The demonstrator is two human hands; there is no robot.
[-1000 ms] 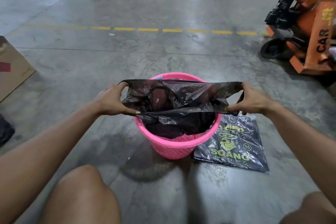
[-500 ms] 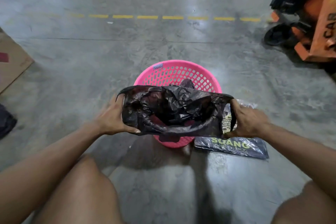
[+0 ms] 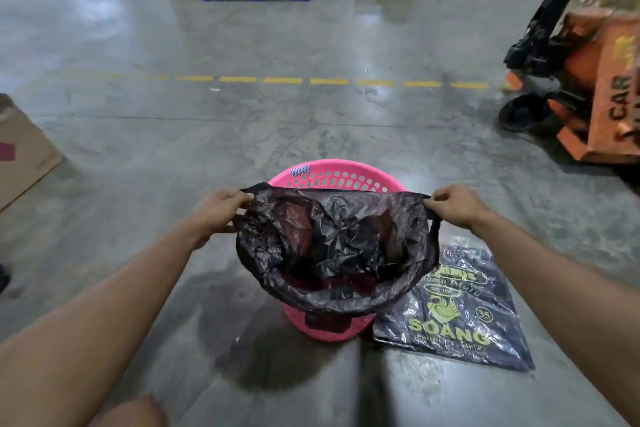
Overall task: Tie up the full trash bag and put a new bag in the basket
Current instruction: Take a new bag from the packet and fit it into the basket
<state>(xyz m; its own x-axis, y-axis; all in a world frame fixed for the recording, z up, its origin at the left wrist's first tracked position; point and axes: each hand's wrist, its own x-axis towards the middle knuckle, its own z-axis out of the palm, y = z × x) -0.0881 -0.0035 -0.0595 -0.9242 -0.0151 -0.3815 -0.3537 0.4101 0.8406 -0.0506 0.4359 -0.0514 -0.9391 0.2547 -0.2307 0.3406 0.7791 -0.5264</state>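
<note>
the black trash bag [image 3: 332,246] is now stretched wide again, after being bunched narrower half a second ago. its mouth is pinched at one edge by the left hand [image 3: 216,215] and at the other by the right hand [image 3: 457,206], held over the pink basket [image 3: 341,177]. looks like it's being opened up for lining, not tied. the pack of new bags [image 3: 457,315] is left on the floor just beside the basket.

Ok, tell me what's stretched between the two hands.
In the head view, the black trash bag spans from left hand to right hand, its mouth held open over the pink basket.
</note>
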